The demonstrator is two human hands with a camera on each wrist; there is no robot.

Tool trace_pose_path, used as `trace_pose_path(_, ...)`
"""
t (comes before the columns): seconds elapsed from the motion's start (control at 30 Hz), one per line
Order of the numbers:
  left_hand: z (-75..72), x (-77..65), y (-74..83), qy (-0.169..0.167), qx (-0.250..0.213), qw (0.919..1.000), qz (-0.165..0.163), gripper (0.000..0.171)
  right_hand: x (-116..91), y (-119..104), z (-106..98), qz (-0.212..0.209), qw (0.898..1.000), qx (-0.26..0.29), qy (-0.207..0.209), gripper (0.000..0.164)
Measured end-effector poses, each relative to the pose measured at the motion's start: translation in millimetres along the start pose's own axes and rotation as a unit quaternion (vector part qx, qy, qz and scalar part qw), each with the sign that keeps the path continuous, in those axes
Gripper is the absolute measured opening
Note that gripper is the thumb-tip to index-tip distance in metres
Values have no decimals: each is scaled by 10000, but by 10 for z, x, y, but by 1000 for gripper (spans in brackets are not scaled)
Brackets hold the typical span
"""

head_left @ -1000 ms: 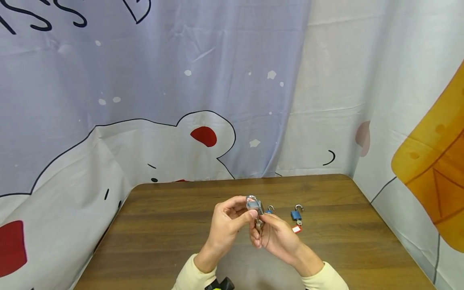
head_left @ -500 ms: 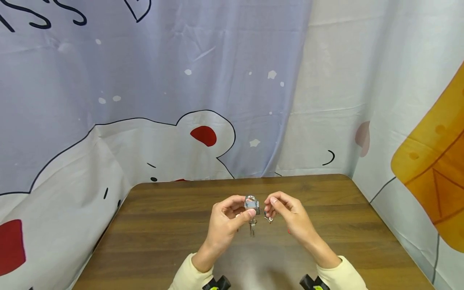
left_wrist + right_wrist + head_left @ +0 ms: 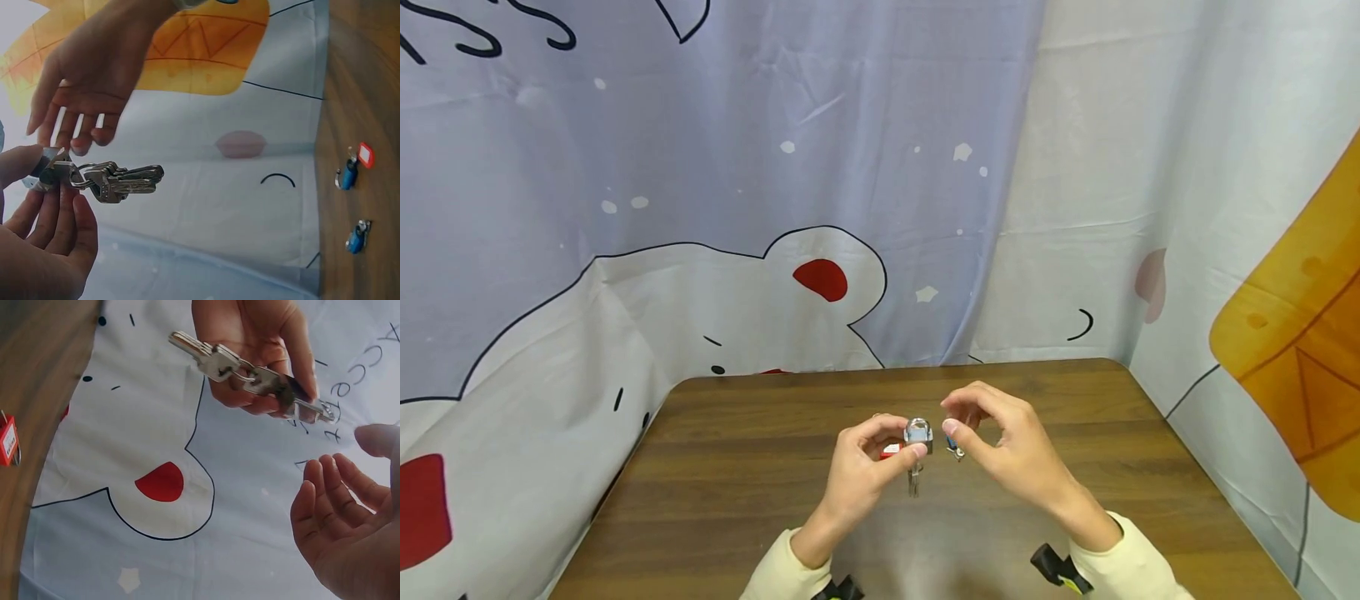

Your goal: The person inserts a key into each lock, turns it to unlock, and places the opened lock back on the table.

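Observation:
My left hand (image 3: 861,467) pinches a silver padlock (image 3: 918,436) between thumb and fingers above the table. A key (image 3: 62,170) sits in the padlock's underside, and a ring with several more keys (image 3: 128,181) hangs from it. To the right of the padlock, my right hand (image 3: 1018,446) is apart from it, fingers loosely bent and holding nothing. In the right wrist view, a gap shows between the right fingertips (image 3: 328,464) and the padlock. Part of the padlock body is hidden behind the left fingers.
On the wooden table (image 3: 737,483), a red padlock (image 3: 7,440) lies behind my left hand. Two small blue padlocks with keys, one nearer (image 3: 347,175) with a red tag (image 3: 366,155) and one beside it (image 3: 357,237), lie toward the right. A printed curtain (image 3: 880,167) hangs behind.
My right hand has let go of the keys under the padlock and drawn away to the right, its fingers spreading. My left hand has lowered slightly with the padlock; the keys dangle freely.

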State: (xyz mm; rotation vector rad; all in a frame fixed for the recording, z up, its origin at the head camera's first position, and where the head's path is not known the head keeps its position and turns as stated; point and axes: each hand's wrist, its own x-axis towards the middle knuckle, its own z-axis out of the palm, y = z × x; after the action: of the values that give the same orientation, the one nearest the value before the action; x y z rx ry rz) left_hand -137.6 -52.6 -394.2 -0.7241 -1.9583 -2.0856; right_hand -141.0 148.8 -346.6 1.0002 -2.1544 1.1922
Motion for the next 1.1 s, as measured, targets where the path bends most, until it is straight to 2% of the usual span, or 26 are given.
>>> trace_pose_path(0.1,-13,-20,-40,-70,93,9999,-12,24,18,-15,30,-325,9991,-223,-138,22)
trace_pose_path(0.17,-16,-34,-68,-140,189,9997,100,24,21,-24,56,-448,9981,-328,-279,20)
trace_pose_path(0.37,-7,-77,-130,-308,441,9975,466,22,-3,-24,134,-564,9961,-454,-512,11)
trace_pose_path(0.43,7,-88,-76,-334,471,9970,506,21,-8,-17,150,-590,9959,-474,-506,10)
trace_pose_path(0.53,10,-98,-83,-361,522,9964,568,20,-9,-8,165,-649,9955,-455,-515,7)
trace_pose_path(0.7,-4,-99,-174,-372,636,9959,530,21,0,-8,173,-721,9947,-464,-558,5)
trace_pose_path(0.97,10,-108,-164,-333,589,9976,112,22,34,-14,141,-657,9950,-527,-530,7)
trace_pose_path(1.1,21,-117,-165,-319,564,9976,249,22,34,-13,134,-453,9958,-579,-543,7)
